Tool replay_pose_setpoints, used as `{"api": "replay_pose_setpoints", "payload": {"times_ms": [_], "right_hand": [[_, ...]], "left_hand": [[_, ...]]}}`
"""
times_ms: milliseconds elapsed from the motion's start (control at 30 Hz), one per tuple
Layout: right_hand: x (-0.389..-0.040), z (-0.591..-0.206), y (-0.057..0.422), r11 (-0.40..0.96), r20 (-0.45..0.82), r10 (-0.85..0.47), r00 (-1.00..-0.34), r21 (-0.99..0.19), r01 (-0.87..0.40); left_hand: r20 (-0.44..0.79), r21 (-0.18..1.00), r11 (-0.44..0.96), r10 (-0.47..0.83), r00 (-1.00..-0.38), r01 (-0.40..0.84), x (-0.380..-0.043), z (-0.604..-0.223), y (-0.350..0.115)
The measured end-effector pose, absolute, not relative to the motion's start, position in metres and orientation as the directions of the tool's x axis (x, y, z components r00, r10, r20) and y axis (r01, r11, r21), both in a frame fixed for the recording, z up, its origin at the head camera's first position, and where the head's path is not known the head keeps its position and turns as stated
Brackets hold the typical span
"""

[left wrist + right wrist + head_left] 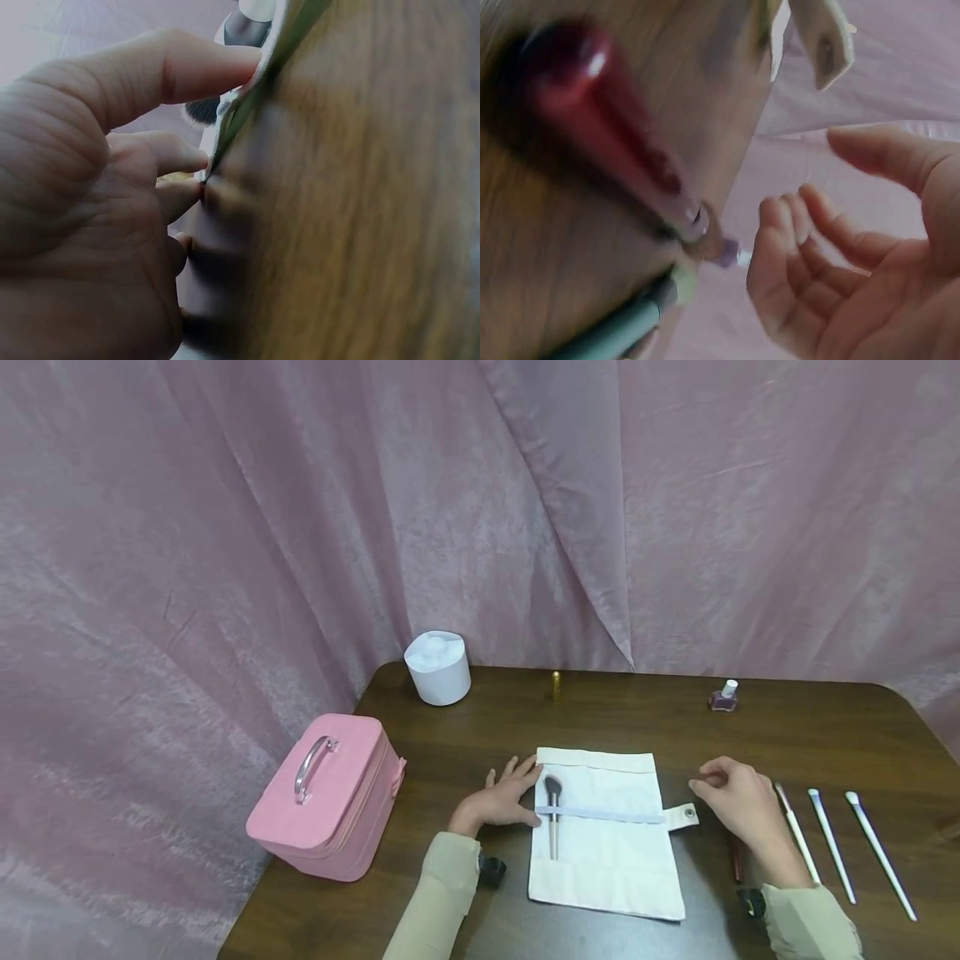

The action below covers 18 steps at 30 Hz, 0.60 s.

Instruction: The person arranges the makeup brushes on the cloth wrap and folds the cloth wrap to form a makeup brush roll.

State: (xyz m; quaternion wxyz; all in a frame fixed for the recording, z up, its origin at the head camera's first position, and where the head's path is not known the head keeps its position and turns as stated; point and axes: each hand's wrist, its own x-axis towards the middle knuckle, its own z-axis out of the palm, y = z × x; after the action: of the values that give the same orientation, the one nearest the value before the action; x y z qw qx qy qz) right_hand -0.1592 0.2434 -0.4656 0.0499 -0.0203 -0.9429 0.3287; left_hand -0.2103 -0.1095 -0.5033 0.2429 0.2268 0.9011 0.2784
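One brush [553, 822] lies on the white roll [611, 872], left hand [501, 800] spread at its edge, right hand [744, 802] empty, loosely curled, so probably mid-loading, and I'd guess pinching the nearby red brush [622, 124] is next.

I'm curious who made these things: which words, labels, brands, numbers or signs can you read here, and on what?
There are none that can be read.
White cloth holder: no lettering shows.
Red handle: blurred; no legible letters.
Purple bottle: too small to tell whether it carries a label.
Pink case: no lettering shows.
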Motion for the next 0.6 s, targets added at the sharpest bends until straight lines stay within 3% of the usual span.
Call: {"api": "replay_pose_setpoints", "payload": {"times_ms": [267, 600], "right_hand": [[-0.154, -0.464, 0.255, 0.865, -0.017, 0.247, -0.969, -0.446, 0.229], [-0.154, -0.466, 0.261, 0.887, -0.089, 0.236, -0.968, -0.388, 0.252]], "left_hand": [[-0.313, 0.612, 0.742, 0.545, -0.778, 0.274, -0.210, -0.501, -0.109], [-0.313, 0.612, 0.744, 0.539, -0.782, 0.268, -0.208, -0.502, -0.109]]}}
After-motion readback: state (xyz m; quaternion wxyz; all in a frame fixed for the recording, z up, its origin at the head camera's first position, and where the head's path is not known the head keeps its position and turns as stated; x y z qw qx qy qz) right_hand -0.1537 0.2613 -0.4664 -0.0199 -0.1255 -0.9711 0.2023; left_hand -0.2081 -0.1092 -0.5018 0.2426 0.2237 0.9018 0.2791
